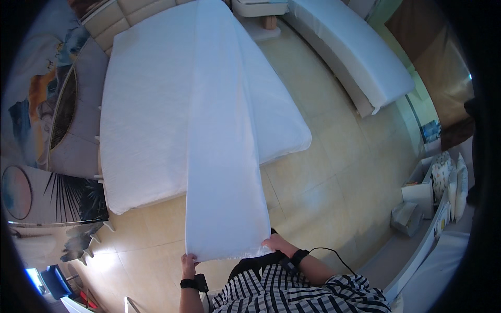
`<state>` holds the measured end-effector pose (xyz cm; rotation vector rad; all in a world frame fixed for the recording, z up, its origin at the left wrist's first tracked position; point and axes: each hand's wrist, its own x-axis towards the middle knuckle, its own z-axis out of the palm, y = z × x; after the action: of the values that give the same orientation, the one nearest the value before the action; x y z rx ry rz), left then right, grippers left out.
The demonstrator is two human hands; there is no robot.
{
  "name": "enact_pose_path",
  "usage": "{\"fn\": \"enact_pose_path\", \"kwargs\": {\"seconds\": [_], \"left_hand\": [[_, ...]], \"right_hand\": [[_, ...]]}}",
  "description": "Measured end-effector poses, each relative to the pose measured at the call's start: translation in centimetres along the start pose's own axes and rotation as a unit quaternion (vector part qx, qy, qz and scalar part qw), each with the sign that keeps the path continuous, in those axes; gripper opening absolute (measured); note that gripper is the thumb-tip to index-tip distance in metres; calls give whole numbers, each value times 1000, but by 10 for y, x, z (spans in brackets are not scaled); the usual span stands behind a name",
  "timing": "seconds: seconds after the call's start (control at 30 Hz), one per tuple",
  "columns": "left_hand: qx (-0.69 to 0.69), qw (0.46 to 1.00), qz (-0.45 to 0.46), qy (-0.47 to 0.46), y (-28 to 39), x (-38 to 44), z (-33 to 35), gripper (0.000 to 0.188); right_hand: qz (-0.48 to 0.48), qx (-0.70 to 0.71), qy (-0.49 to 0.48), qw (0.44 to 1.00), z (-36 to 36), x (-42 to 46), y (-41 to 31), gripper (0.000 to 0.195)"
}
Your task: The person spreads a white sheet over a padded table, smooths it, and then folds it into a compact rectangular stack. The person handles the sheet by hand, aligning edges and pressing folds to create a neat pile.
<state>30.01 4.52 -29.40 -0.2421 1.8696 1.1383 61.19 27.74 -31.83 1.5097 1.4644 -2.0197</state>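
Note:
A long white cloth (225, 187) is stretched from the far end of the bed toward me, folded into a band with a frayed near edge. My left hand (189, 265) grips its near left corner. At the near right corner my right hand (278, 243) pinches the cloth edge. Under the cloth's far part lies a mattress (148, 109) in a white cover, its foot end short of my hands. Between the bed and me, the near part of the cloth hangs above the tiled floor.
A second narrow white-covered mattress (348, 43) lies along the far right. Beige floor tiles (313, 195) run between the beds. Right of me stand a white open box (417, 193) and several cushions (456, 187). Decorated panels (74, 195) line the left side; a padded headboard (145, 11) is behind.

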Motion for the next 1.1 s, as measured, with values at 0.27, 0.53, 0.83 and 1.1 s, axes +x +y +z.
{"fn": "enact_pose_path", "kwargs": {"seconds": [0.27, 0.53, 0.83, 1.1], "left_hand": [[254, 951, -133, 118, -35, 88, 66, 36], [144, 945, 281, -82, 178, 151, 380, 29], [356, 851, 368, 113, 253, 224, 519, 31], [354, 875, 317, 94, 266, 211, 505, 17]], "right_hand": [[-107, -233, -26, 966, -60, 82, -49, 28], [-203, -35, 105, 973, -204, 218, -226, 21], [-229, 97, 110, 962, -266, 352, -358, 39], [-155, 62, 127, 978, -260, 362, -392, 42]]}}
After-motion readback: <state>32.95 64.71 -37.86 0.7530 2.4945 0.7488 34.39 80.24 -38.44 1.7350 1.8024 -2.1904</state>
